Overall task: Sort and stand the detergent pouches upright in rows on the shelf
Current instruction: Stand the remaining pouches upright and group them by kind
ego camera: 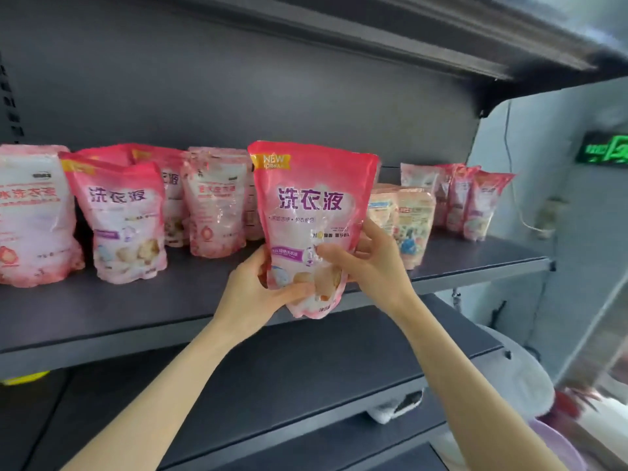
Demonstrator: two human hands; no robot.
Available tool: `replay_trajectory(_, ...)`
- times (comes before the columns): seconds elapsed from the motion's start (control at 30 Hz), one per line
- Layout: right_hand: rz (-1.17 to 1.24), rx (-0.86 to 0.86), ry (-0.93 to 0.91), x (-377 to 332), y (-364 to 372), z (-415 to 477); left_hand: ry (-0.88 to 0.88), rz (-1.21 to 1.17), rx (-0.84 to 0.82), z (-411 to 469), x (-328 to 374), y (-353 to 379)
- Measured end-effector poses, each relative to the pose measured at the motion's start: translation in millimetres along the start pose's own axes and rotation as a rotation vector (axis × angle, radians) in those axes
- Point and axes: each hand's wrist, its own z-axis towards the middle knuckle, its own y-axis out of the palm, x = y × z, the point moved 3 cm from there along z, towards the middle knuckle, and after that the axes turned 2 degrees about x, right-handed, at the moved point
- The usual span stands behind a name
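Pouch (307, 205) was upright above shelf (136, 311) front edge, near middle. Left grip (251, 294) and right grip (370, 266) each clasped pouch low down. Probably soft, slick, liquid-heavy; best held low, base supported.

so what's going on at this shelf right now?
A person is holding one pink detergent pouch upright in front of the dark shelf, not yet set down. The left-hand grip curls round its lower left corner, and the right-hand grip pinches its lower right side. More pouches stand on the shelf: a left group of pouches and a smaller right group of pouches.
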Motion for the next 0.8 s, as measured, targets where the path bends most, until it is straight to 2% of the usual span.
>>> replay_trajectory(0.17, -0.056, 0.098, 0.026, 4, -133, -33, 0.018, -0.049, -0.081, -1, 17, 137)
replay_trajectory(0.33, -0.071, 0.146, 0.056, 10, -207, -39, 0.035, -0.080, -0.165, 15, 28, 215)
replay_trajectory(0.5, -0.125, 0.199, 0.061, 28, -286, -17, 0.077, -0.061, -0.246, 59, 32, 295)
replay_trajectory(0.8, -0.221, 0.209, 0.079, 88, -405, 62, 0.082, 0.000, -0.295, 173, -1, 415)
